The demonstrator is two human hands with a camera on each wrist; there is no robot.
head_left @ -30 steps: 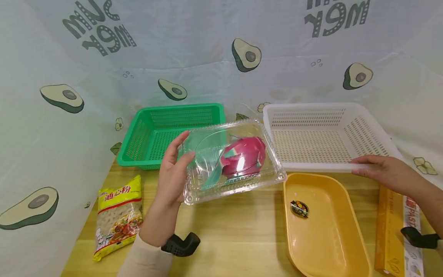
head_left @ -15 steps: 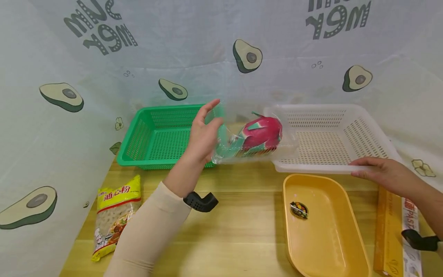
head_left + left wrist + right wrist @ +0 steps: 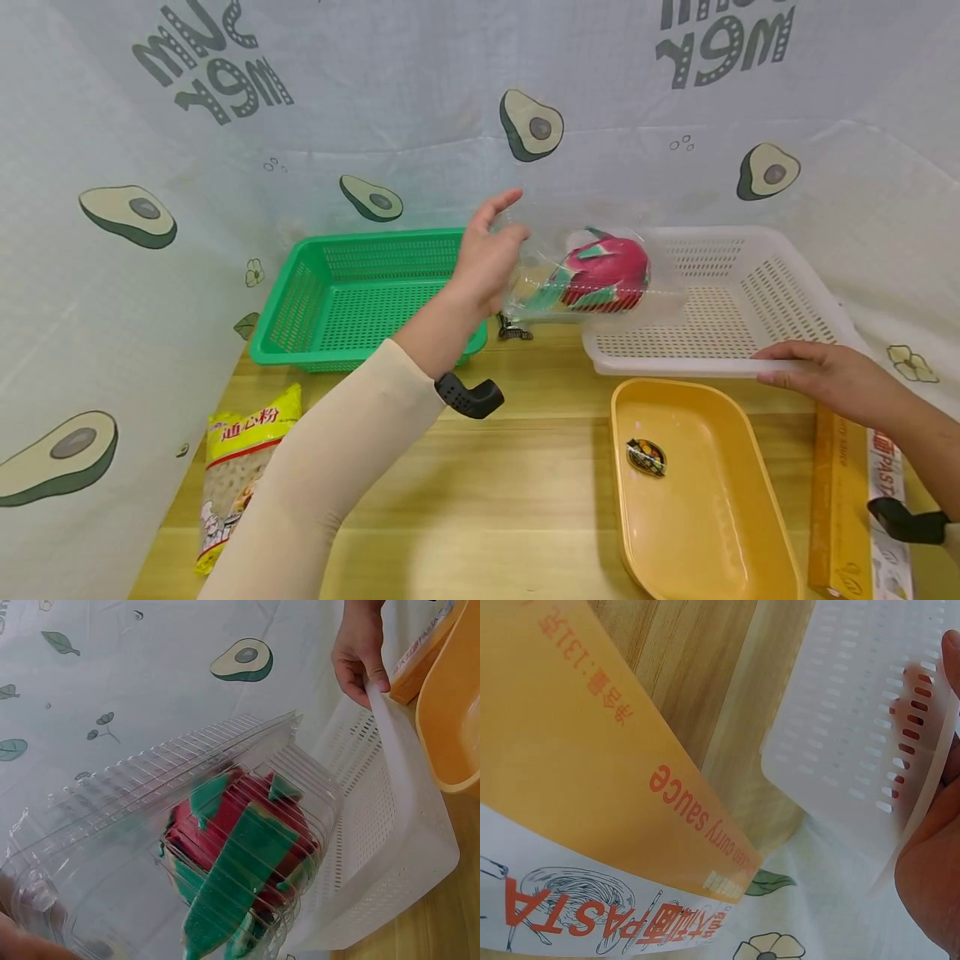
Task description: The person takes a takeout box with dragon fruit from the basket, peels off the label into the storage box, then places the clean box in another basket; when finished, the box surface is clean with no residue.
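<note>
My left hand [image 3: 486, 258] grips one end of a clear plastic clamshell box [image 3: 540, 283], held above the table between the two baskets. Inside it lies a pink dragon fruit [image 3: 611, 271] with green scales, also plain through the ribbed plastic in the left wrist view, dragon fruit [image 3: 240, 847]. The box's far end overlaps the white perforated basket [image 3: 708, 365] in the head view. My right hand [image 3: 832, 375] pinches that basket's front rim near its right corner; in the right wrist view, fingers show through the slots of the white basket [image 3: 840, 742].
A green basket [image 3: 300, 354] stands at the back left. At the front left lies a yellow bag of pasta [image 3: 240, 475], partly behind my sleeve. A yellow tray [image 3: 697, 517] sits before the white basket, with an orange pasta box [image 3: 843, 508] to its right.
My left hand has carried the clamshell box away and to the right, from in front of the green basket toward the white one. My right hand stays on the white basket's rim.
</note>
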